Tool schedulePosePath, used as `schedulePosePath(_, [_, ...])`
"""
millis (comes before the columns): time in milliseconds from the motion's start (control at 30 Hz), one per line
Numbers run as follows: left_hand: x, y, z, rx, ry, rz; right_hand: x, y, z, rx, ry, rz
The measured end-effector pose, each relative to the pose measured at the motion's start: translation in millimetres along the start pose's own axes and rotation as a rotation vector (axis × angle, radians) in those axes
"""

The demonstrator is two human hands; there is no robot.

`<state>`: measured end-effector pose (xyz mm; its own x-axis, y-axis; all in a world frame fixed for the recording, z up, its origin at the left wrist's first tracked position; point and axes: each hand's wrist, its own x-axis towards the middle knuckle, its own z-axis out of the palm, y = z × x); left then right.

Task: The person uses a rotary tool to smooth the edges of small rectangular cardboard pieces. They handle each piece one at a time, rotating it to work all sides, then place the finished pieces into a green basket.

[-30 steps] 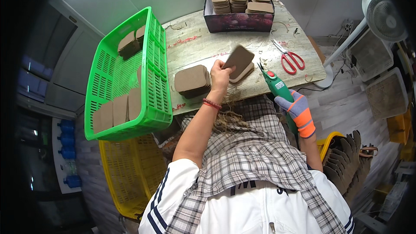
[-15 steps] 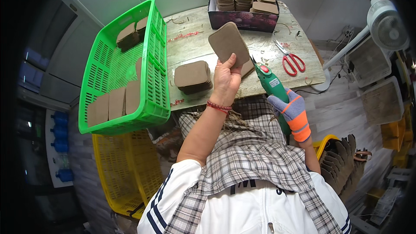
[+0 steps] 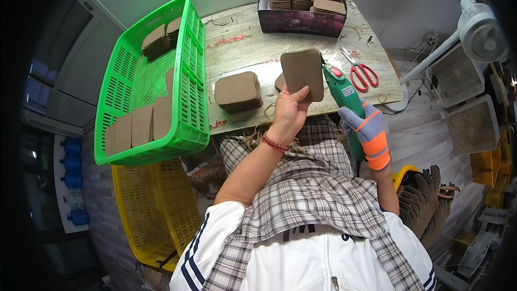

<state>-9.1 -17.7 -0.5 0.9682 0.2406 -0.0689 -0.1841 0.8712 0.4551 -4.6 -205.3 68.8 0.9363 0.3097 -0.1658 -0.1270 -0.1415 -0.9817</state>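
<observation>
A flat brown pad (image 3: 301, 70) with rounded corners is pinched between the thumb and fingers of my bare left hand (image 3: 291, 109), raised over the table's near side. My right hand (image 3: 369, 133), in a grey and orange glove, grips a green electric hand tool (image 3: 343, 89) with a red button. The tool's narrow tip sits at the pad's upper right edge; whether it touches is unclear. Left of my left hand lies a stack of brown pads (image 3: 237, 89). Another pad (image 3: 279, 81) shows partly behind the held one.
Red-handled scissors (image 3: 364, 77) lie right of the tool. A dark patterned box (image 3: 301, 23) of stacked pads stands at the back. The green crate (image 3: 188, 102) at left holds more pads. A white fan (image 3: 480, 32) stands right; yellow baskets (image 3: 132, 213) sit below the table (image 3: 231, 48).
My left hand has moved right and turned the pad more upright, bringing its edge to the tool's tip. The green tool has shifted slightly right and away from me.
</observation>
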Motion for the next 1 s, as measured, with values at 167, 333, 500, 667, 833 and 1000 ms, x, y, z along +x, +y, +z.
schedulePosePath(167, [-0.8,19.9,-19.1,0.216,-0.013,0.029,-4.6,-13.2,-6.4,0.001,-0.069,0.012])
schedulePosePath(333, [4.5,67.5,-22.1,0.509,-0.074,0.027,-8.4,-18.4,-13.4,-0.12,-0.132,0.019])
schedulePosePath(500, [9.6,103.9,-22.9,0.764,-0.125,0.007,-9.0,-17.0,-13.5,-0.197,-0.183,-0.017])
schedulePosePath(667, [4.3,114.3,-16.6,0.86,-0.13,-0.112,-7.8,-9.0,-7.8,-0.19,-0.169,-0.035])
schedulePosePath(833, [-3.2,105.3,-25.3,0.858,-0.18,-0.224,-7.6,-15.7,-3.2,-0.19,-0.18,0.01])
schedulePosePath(1000, [-7.0,112.7,-17.2,1.0,-0.19,-0.213,-4.1,-13.0,-3.7,-0.161,-0.218,0.004])
